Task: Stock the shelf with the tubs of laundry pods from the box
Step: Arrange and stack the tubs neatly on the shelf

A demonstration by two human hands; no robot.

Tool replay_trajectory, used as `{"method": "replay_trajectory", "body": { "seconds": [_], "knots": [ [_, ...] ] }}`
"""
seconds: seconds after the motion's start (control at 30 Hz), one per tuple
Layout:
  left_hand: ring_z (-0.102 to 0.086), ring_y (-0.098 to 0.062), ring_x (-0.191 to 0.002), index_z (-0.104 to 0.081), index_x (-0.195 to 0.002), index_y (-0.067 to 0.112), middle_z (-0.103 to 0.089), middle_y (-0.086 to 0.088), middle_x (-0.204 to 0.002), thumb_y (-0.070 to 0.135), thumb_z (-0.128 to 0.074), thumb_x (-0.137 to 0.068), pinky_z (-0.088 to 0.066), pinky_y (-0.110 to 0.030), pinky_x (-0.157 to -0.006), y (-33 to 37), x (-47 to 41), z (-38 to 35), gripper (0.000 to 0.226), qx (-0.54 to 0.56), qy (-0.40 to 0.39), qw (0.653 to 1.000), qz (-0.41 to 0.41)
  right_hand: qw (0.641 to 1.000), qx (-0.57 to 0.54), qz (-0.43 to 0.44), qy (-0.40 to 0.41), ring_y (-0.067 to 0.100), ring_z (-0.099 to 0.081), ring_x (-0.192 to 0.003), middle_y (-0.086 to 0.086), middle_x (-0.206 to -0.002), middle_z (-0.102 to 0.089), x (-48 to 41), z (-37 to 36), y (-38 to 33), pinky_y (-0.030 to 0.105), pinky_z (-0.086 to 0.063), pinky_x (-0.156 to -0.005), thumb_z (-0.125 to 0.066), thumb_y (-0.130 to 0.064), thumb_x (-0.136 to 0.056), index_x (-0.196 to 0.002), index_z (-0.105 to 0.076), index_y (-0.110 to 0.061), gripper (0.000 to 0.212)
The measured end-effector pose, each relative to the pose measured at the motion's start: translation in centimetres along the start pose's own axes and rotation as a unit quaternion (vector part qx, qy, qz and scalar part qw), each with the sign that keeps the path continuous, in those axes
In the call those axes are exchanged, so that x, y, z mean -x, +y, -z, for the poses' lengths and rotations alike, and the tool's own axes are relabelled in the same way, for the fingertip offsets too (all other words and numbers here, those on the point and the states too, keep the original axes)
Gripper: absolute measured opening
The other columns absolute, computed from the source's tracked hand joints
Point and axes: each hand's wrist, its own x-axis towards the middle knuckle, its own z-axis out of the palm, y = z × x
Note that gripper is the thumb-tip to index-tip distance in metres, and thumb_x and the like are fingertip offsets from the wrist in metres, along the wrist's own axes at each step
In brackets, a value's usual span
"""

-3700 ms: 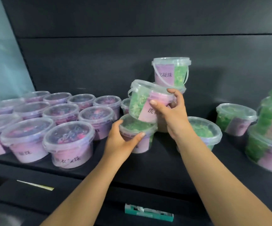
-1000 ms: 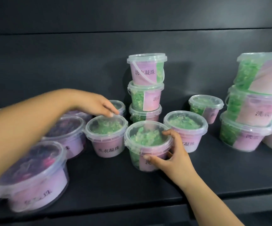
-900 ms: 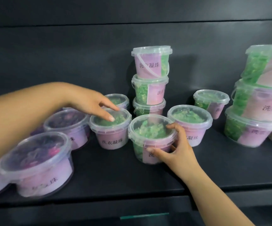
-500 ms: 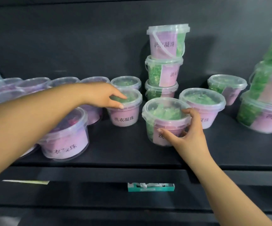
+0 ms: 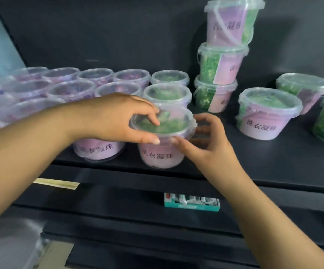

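Both hands on the front green tub at the shelf lip.

Left hand (image 5: 118, 117) curls over the lid, fingertips on top, thumb under the rim; right hand (image 5: 202, 144) half-closed, pinching the rim and wall of the tub (image 5: 161, 150). Tub stands upright on the shelf (image 5: 274, 164), label out, just beside a purple tub (image 5: 97, 149). Judgement: slide it back level into line with the green tubs behind; avoid nudging the stack (image 5: 223, 63).
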Motion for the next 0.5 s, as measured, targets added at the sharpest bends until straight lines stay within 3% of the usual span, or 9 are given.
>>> {"method": "replay_trajectory", "body": {
  "seconds": [0.1,0.2,0.27,0.33,0.43,0.5],
  "knots": [
    [-0.040,0.013,-0.108,-0.050,-0.080,0.052,-0.048,0.033,-0.116,0.083,-0.055,-0.047,-0.022,0.006,-0.087,-0.1,0.3,0.0,0.046,0.015,0.018,1.000,0.020,0.997,-0.071,-0.026,-0.027,0.002,-0.059,-0.096,-0.015,-0.103,-0.057,-0.4,-0.2,0.2,0.017,-0.049,-0.074,-0.067,-0.053,-0.051,-0.098,-0.043,-0.038,0.055],
    [-0.044,0.004,-0.108,-0.053,-0.089,0.044,-0.054,0.022,-0.122,0.072,-0.054,-0.052,-0.029,-0.004,-0.079,0.1,0.3,-0.2,0.047,-0.024,0.025,0.999,0.016,0.988,-0.139,-0.027,-0.061,-0.002,-0.062,-0.091,-0.007,-0.108,-0.062,-0.6,-0.7,0.5,0.012,-0.049,-0.073,-0.067,-0.046,-0.052,-0.102,-0.048,-0.032,0.054],
    [-0.045,0.004,-0.107,-0.053,-0.090,0.045,-0.056,0.021,-0.121,0.081,-0.057,-0.052,-0.029,-0.005,-0.076,0.0,0.3,0.0,0.053,-0.041,0.014,0.999,0.013,0.986,-0.148,-0.026,-0.072,-0.002,-0.062,-0.090,-0.005,-0.108,-0.063,-0.8,-0.6,0.6,0.012,-0.049,-0.074,-0.067,-0.044,-0.054,-0.103,-0.050,-0.031,0.053],
    [-0.046,0.005,-0.104,-0.047,-0.082,0.051,-0.057,0.024,-0.117,0.086,-0.043,-0.044,-0.031,-0.003,-0.078,0.2,0.1,0.6,0.052,-0.050,-0.005,0.999,0.017,0.989,-0.126,-0.028,-0.076,0.001,-0.062,-0.094,-0.004,-0.108,-0.064,-1.1,0.0,0.7,0.016,-0.050,-0.078,-0.067,-0.044,-0.057,-0.102,-0.053,-0.030,0.049],
    [-0.054,0.002,-0.097,-0.055,-0.089,0.046,-0.059,0.026,-0.100,0.088,-0.041,-0.045,-0.038,-0.009,-0.081,1.3,-1.2,2.0,0.063,-0.030,-0.029,0.998,0.048,1.000,-0.004,0.011,0.013,0.010,-0.059,-0.103,-0.002,-0.108,-0.063,-2.4,2.9,1.0,0.024,-0.048,-0.089,-0.072,-0.038,-0.071,-0.095,-0.056,-0.032,0.029],
    [-0.057,0.004,-0.089,-0.061,-0.092,0.040,-0.061,0.027,-0.089,0.078,-0.038,-0.050,-0.043,-0.018,-0.086,2.2,-3.1,2.7,0.061,-0.013,-0.001,0.998,0.055,0.972,0.143,0.121,0.143,0.012,-0.057,-0.101,-0.001,-0.105,-0.062,-3.5,6.1,1.1,0.018,-0.041,-0.093,-0.070,-0.034,-0.076,-0.096,-0.062,-0.023,0.024]
  ]
}}
